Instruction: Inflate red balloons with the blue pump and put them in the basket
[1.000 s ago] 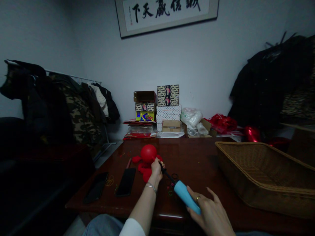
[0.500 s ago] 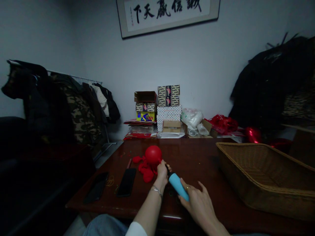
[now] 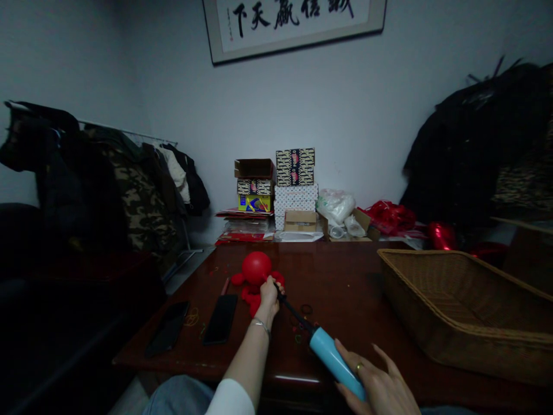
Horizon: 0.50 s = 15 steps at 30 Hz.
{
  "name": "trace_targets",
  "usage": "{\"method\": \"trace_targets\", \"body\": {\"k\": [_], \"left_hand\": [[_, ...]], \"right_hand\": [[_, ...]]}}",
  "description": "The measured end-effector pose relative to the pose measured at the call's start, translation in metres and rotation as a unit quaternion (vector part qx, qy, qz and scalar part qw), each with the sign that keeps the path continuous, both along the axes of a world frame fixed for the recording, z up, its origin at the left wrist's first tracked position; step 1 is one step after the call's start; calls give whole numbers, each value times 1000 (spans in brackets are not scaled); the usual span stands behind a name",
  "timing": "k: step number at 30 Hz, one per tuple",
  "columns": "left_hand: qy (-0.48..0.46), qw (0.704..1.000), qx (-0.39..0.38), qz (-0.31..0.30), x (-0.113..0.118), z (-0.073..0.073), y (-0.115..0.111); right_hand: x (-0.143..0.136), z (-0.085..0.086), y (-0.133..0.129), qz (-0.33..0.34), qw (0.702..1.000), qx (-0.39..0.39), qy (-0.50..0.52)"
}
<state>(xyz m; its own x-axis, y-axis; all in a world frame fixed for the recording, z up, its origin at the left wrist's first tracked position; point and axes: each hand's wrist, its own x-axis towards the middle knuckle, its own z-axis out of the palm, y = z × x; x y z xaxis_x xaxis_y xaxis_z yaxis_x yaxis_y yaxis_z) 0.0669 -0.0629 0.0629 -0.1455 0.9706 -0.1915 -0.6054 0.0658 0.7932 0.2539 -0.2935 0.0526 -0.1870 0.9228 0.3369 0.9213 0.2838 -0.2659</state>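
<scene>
A round red balloon [image 3: 256, 268] is on the nozzle end of a hand pump with a light blue barrel [image 3: 337, 362] and a black rod. My left hand [image 3: 270, 293] is closed round the balloon's neck and the black nozzle end. The blue barrel is in my right hand [image 3: 375, 380], thumb on one side and some fingers raised. Several uninflated red balloons [image 3: 252, 298] lie beneath and beside the inflated one. Small rubber bands [image 3: 306, 309] are scattered under the pump.
Two dark phones [image 3: 220, 319] and yellow bands [image 3: 191, 316] lie at the left of the brown table [image 3: 341, 276]. A wicker basket [image 3: 449, 305] stands at the right. Stacked boxes [image 3: 295, 199] and plastic bags [image 3: 337, 206] are at the back.
My right hand has drawn the blue barrel back toward the lower right, exposing the black rod. My left hand and the inflated balloon have shifted slightly left.
</scene>
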Motion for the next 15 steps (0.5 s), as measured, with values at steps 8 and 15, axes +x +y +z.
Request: {"method": "trace_targets", "body": {"k": [8,15], "left_hand": [[-14,1000,-4,2,4,2,-3],[-13,1000,-14,-25,16,3,-13]], "right_hand": [[-3,11,-1,-16,999,-34,26],[-27,30,16,-50,998,-25,40]]}}
